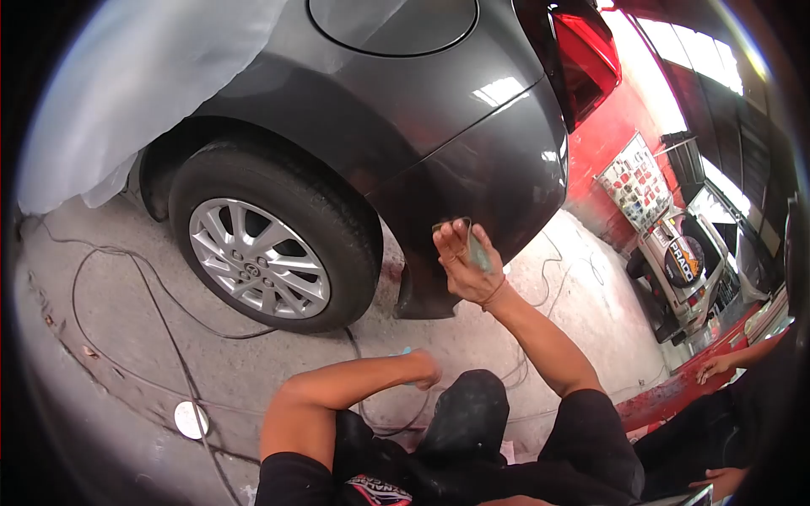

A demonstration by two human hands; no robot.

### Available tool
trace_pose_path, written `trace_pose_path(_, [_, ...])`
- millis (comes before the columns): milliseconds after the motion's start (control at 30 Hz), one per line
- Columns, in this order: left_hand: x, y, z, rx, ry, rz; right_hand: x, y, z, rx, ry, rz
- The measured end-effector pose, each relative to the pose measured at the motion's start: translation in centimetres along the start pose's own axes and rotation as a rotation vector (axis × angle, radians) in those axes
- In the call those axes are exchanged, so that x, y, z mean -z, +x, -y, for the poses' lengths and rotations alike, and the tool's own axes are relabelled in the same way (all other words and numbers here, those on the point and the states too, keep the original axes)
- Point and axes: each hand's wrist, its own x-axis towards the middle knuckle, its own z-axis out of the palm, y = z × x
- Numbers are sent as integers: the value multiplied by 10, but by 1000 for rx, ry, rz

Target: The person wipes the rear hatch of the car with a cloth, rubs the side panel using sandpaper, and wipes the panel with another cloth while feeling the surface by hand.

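Observation:
My right hand is raised to the dark grey rear bumper of a car. A thin grey-green pad is held in it, between the thumb and the fingers, against or very near the bumper's lower side. My left hand is low, in front of my knee, and smeared by motion. Its fingers look curled, and bits of a light-blue thing show at its edges; the kind cannot be made out. Left of the bumper is the rear wheel with silver spokes.
Translucent plastic sheeting hangs at the upper left. Dark cables loop over the concrete floor, beside a white round lid. Another person's hand shows at the right. Behind stand a vehicle with a spare-wheel cover and a red wall.

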Motion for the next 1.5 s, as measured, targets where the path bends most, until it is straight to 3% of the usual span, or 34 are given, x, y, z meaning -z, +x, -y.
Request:
trace_pose_path(167, [5, -9, -5, 4, 24, 5, -5, 36, -13, -229, 436, -240])
trace_pose_path(233, [10, -12, -7, 12, 54, 36, -1, 6, 10, -60, 170, -57])
trace_pose_path(267, [11, -15, -6, -9, 27, 31, -29, -33, 12, 199, 39, -6])
trace_pose_path(367, [7, -9, 3, -29, 0, -10, -13, -17, 1, 239, 198, -146])
trace_pose_path(400, [0, -3, 5, -32, 10, -23, 2, 6, 5, 136, 177, -135])
trace_pose_path(500, [-12, 10, 5, -17, 40, -22, -9, -14, 22, 91, 265, -82])
trace_pose_path(533, [-13, 11, 8, -5, 47, -24, -18, -39, 26, 223, 255, -107])
trace_pose_path(600, [-12, 20, 5, 27, -3, 61, -69, -76, 11, 536, -602, 99])
trace_pose_path(733, [-6, -3, 3, -25, 31, 40, -10, 17, 10, -82, 421, -142])
trace_pose_path(833, [-9, 7, 7, -53, 79, 84, -13, -29, 37, -28, 272, -1])
trace_pose_path(867, [-13, 8, 5, -36, 16, 45, -43, -61, 21, 194, 254, -123])
trace_pose_path(900, [-12, 10, 6, -20, -53, -2, -40, -52, 0, 188, 236, -131])
trace_pose_path(967, [-9, 11, 17, -16, -11, 31, -28, -14, -40, -234, 359, -261])
trace_pose_path(1067, [-7, 2, 8, -2, 62, 140, -14, 11, -57, -383, 398, -292])
trace_pose_path(1100, [-4, 3, 11, 7, 77, 140, -19, -11, -49, -387, 391, -307])
trace_pose_path(1133, [-8, 6, 11, 11, 22, 137, -29, -57, -28, -204, 347, -164])
trace_pose_path(1200, [-20, 13, 9, 8, -24, 147, -27, -76, -22, -39, 296, -14])
trace_pose_path(1300, [-24, 24, 15, -2, 20, 154, -36, -44, -68, -44, 222, -157])
trace_pose_path(1367, [-29, 27, 11, -15, 39, 185, -19, 0, -70, -343, 389, -283])
trace_pose_path(1400, [-26, 21, 10, -4, 41, 191, -21, -3, -59, -349, 395, -293])
trace_pose_path(1467, [-18, 9, 6, -1, -18, 151, -25, -38, -25, -217, 328, -213])
trace_pose_path(1500, [-20, 7, 9, 8, -4, 161, -57, -82, -9, 57, 151, -116])
